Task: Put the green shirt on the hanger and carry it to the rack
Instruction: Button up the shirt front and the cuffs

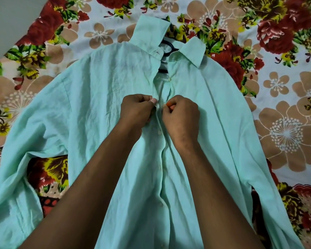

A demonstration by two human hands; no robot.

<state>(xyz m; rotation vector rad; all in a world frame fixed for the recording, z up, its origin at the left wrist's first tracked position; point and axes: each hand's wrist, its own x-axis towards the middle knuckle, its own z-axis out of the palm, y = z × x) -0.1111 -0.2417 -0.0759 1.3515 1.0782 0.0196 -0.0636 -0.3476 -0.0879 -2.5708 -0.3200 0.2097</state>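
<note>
Two hands: left [136, 109], right [180, 116] fingers pinching one green shirt [90, 105] placket | one hanger [167, 49], seemingly inside

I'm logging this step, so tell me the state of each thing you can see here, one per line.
Shirt: spread flat, front up, collar open, lower placket closed.
Hanger: inside the shirt, only a black part showing at the neck.
Left hand: pinching the left placket edge.
Right hand: pinching the right placket edge.
Bedsheet: spread under the shirt.

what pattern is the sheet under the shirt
Floral: red, tan and yellow flowers on a pale bedsheet, clear in the head view.
</note>
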